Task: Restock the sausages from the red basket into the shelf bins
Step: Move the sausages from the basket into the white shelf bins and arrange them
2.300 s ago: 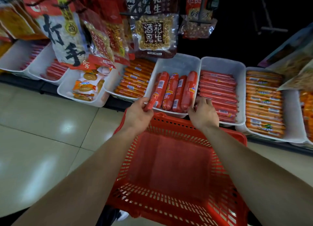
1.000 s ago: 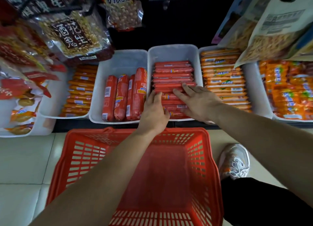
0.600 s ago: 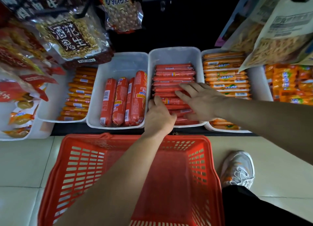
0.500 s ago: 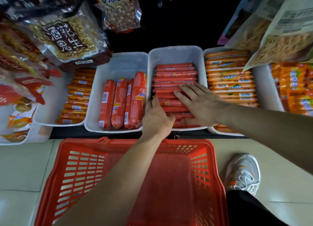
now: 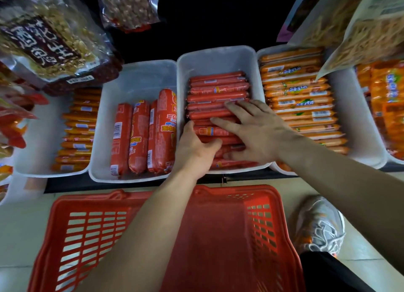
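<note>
Left hand (image 5: pixel 197 148): I saw it at the near-left corner of the mid bin (image 5: pixel 215 57), fingers curled down over the thin red sausages (image 5: pixel 218 89). Thumb lay across one pack. If it really pinched a pack, I cannot tell; fingertips were hidden.
Right hand (image 5: pixel 254 131): flat w/ fingers spread, palm down, pressed on top of the same stack. It gripped nothing that I could see.
Thin red sausages: stacked crosswise in the mid bin, from the near wall to approx. the middle; the far part of the bin was bare.
Thick sausages (image 5: pixel 142 136): four red ones, lengthwise, in the bin (image 5: pixel 140 73) just left of the mid bin; far part bare too.
Orange sausages (image 5: pixel 299 94): crosswise rows in the bin on the right side, touching neither hand.
Basket (image 5: pixel 251 195): red, on the floor just in front of the shelf, under both forearms. I saw no sausage inside; the left arm hid part of the bottom.
Shoe (image 5: pixel 319 224): grey-white, on the floor, right of the basket.
Snack bags (image 5: pixel 50 44): hung above the left bins; more bags at the top right.
</note>
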Available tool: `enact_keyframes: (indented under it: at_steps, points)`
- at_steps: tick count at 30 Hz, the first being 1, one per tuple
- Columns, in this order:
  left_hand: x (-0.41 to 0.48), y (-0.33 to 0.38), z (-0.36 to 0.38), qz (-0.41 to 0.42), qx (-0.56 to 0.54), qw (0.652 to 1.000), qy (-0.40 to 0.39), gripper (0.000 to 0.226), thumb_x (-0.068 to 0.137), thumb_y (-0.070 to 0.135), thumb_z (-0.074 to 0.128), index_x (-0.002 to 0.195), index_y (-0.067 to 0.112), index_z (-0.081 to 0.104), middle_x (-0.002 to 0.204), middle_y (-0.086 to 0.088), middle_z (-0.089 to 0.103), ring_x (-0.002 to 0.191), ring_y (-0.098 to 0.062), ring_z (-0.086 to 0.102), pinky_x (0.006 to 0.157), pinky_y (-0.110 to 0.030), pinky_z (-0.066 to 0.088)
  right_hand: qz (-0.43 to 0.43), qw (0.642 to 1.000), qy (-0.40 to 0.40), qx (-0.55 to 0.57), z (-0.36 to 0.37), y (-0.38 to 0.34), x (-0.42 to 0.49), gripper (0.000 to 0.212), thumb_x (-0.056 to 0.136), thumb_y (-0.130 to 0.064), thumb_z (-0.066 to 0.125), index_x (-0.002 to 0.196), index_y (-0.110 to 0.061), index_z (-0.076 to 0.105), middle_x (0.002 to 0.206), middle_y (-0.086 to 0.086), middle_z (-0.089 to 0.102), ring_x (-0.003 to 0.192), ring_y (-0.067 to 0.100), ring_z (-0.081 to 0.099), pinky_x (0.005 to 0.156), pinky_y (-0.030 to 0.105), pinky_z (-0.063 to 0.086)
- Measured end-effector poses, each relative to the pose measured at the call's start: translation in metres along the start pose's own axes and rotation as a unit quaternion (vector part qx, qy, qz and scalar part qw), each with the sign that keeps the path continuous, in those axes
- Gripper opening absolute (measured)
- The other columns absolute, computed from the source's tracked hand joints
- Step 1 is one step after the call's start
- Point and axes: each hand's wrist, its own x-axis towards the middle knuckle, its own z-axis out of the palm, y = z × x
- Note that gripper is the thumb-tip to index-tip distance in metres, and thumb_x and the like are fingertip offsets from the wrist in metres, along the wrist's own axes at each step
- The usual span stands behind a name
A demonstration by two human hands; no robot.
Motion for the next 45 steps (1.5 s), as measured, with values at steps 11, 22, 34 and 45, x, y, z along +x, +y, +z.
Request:
enact_keyframes:
  at_steps: [11,22,34,45]
  points:
    - [0.008,0.002,0.005,-0.022,-0.017,0.999,0.022,0.068,0.073,0.040,0.081,0.131,0.025,0.049,0.105,0.016,0.063,0.092,-0.004,0.063,0.090,-0.024,0.049,0.019,1.000,0.002,-0.009,-0.001,-0.003,0.000,0.110,0.072,-0.089,0.035,0.158,-0.027,0.005,0.165,0.013,0.011,0.150,0.032,0.015,0.123,0.047,0.005]
    - [0.018,0.017,0.015,-0.075,-0.028,0.994,0.068,0.069,0.076,0.052,0.074,0.129,0.015,0.049,0.114,0.000,0.067,0.101,-0.023,0.066,0.083,-0.028,0.047,0.020,1.000,-0.011,-0.003,-0.006,0.006,0.008,0.109,0.072,-0.093,0.024,0.157,-0.031,-0.002,0.166,0.010,0.010,0.151,0.029,0.013,0.121,0.047,-0.008]
    - [0.025,0.017,0.016,-0.058,-0.053,0.995,0.055,0.065,0.075,0.057,0.067,0.134,0.034,0.050,0.117,0.006,0.067,0.105,-0.020,0.064,0.098,-0.042,0.051,0.017,1.000,-0.013,-0.005,-0.007,0.011,0.011,0.119,0.063,-0.098,0.024,0.157,-0.030,-0.001,0.165,0.014,0.013,0.151,0.031,0.014,0.123,0.049,-0.003]
    - [0.034,0.028,0.017,-0.053,-0.070,0.994,0.069,0.058,0.082,0.054,0.065,0.134,0.031,0.049,0.115,0.006,0.066,0.103,-0.021,0.064,0.095,-0.039,0.051,-0.012,1.000,-0.025,-0.005,-0.013,0.023,0.029,0.070,0.093,-0.068,0.010,0.155,-0.041,-0.007,0.167,-0.002,0.010,0.152,0.022,0.008,0.123,0.047,-0.003]
